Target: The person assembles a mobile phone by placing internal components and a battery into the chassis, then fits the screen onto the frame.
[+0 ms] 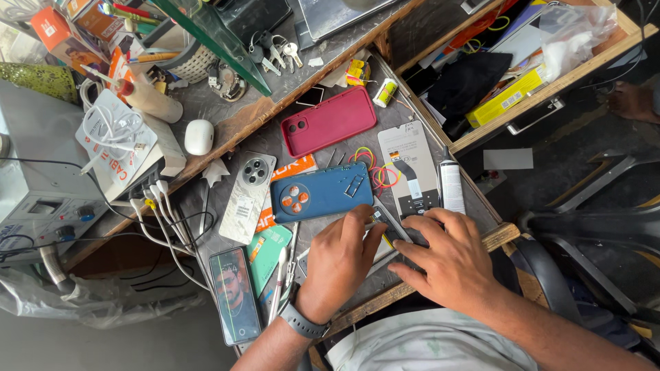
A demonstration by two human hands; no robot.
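My left hand, with a dark band at the wrist, and my right hand both press on a dark phone lying flat near the workbench's front edge. Most of that phone is hidden under my fingers. Just beyond my hands lie a blue phone back cover with an orange camera ring and a grey display panel with a flex cable. A white tube lies next to the display panel.
A red phone case, a silver phone back, a lit phone, coloured rubber bands, tweezers, white cables, a power supply and an open wooden drawer crowd the bench.
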